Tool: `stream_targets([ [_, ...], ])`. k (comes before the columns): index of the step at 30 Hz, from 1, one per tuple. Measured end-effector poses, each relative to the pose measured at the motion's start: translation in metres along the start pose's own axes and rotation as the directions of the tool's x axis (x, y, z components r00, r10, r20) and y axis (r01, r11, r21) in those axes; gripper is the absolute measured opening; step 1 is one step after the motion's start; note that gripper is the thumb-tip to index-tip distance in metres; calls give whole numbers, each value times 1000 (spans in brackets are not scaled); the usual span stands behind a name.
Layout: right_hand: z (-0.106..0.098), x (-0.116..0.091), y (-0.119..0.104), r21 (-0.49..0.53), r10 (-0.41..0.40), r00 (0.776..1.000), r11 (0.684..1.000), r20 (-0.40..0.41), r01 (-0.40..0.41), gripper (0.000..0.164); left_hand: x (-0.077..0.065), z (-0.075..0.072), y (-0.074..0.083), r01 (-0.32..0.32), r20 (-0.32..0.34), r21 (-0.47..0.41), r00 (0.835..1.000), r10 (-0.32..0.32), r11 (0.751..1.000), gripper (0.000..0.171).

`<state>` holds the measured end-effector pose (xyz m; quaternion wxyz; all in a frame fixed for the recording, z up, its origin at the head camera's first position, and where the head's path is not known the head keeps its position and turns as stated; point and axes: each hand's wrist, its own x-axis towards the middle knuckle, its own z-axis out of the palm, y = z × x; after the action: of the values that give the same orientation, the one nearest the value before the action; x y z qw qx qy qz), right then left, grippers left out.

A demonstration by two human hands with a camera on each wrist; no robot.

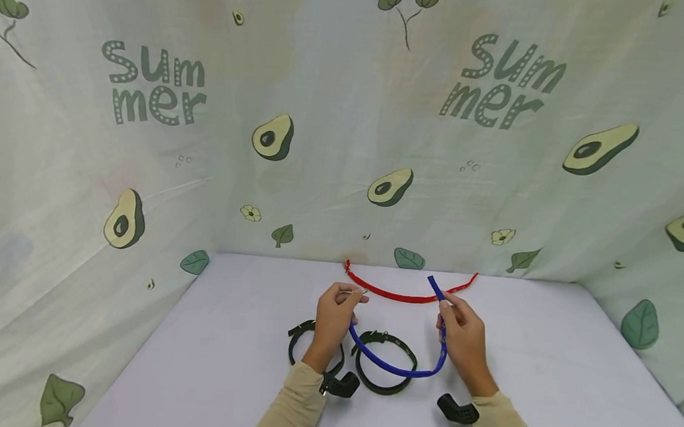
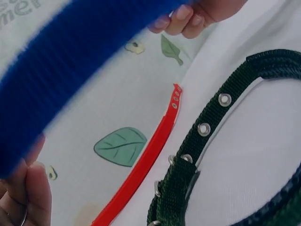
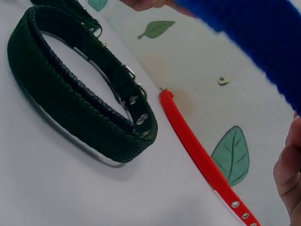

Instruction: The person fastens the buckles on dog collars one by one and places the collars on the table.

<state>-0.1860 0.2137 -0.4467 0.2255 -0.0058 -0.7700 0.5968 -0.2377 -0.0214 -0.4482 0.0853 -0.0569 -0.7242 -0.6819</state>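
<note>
- We see the blue strap (image 1: 393, 369) held in the air above the white table (image 1: 524, 332), hanging in a slack curve between two hands, its low part crossing in front of one green collar (image 1: 385, 391)
- We find the left hand (image 1: 335, 315) and right hand (image 1: 463, 331) apart, each pinching the strap: the left at one end, the right a little short of the other, so a straight tip pokes up past its fingers, in front of the red strap (image 1: 401, 298)
- We judge it light, since fingertips alone carry it, and pliable yet springy, as the tip stands up unaided
- We expect the woven face to grip well rather than slip, and nothing about it looks fragile
- We would take hold near each end, thumb on one flat face, fingers on the other; held only at the middle, both ends would likely swing
- We note a deep, even blue, a long narrow band, ribbed and slightly fuzzy-edged in the wrist views
- We catch a bit of pale metal (image 1: 363, 292) at the left fingertips, but cannot tell whether it is a buckle
</note>
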Motion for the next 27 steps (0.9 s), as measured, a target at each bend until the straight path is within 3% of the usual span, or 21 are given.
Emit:
stream_targets([
  [3,-1,-2,-16,-3,-26,999,1000,42,26,30,-1,0,3,8,15,-26,1000,-8,1000,19],
  [8,3,6,-1,15,-59,997,998,58,58,30,-2,-1,11,26,50,-89,998,-22,996,27],
  [15,10,0,-5,-7,-134,978,991,157,137,25,-4,0,17,51,114,-112,993,-38,992,30],
  [20,17,-7,-9,-13,-199,960,978,196,206,21,-7,4,19,32,171,-110,985,-13,993,33],
  [27,27,-12,-18,-43,-250,950,964,188,262,21,-10,9,22,-14,241,-77,970,32,997,34],
])
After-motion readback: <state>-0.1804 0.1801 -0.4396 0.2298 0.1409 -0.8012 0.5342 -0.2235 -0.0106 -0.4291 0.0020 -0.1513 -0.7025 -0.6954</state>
